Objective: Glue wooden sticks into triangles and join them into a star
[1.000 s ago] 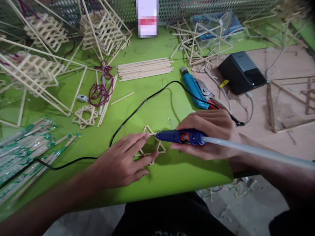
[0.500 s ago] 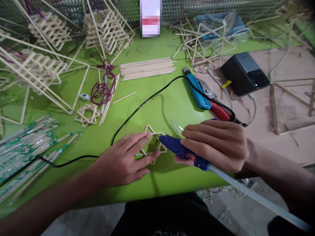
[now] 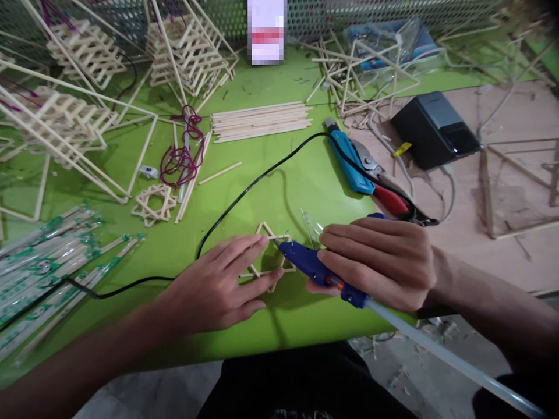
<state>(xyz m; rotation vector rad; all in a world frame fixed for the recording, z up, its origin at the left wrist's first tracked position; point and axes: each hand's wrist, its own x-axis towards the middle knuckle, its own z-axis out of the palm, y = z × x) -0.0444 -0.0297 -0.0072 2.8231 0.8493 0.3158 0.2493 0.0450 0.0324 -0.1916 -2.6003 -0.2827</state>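
My left hand [image 3: 220, 285] lies with fingers stretched apart over a small star-shaped frame of wooden sticks [image 3: 279, 237] on the green table. Its fingertips press on the frame's sticks, and part of the frame is hidden beneath them. My right hand [image 3: 379, 256] is wrapped round a blue hot glue gun [image 3: 305, 263]. The gun's nozzle is at the upper right corner of the star, close to my left index finger. A long translucent glue stick [image 3: 437, 342] juts from the gun's rear. Behind the gun, a clear set square [image 3: 308, 226] is partly covered.
A black cord [image 3: 257, 177] loops across the green table [image 3: 253, 203]. Bundled sticks [image 3: 262, 123], purple string [image 3: 177, 166], another star [image 3: 154, 205], wrapped chopsticks [image 3: 48, 267], pruning shears [image 3: 371, 166], a blue-handled tool [image 3: 349, 160] and a black box [image 3: 434, 131] lie around.
The glue gun and my right hand have shifted slightly left and down, the nozzle staying near the star's corner. My left hand keeps its place.
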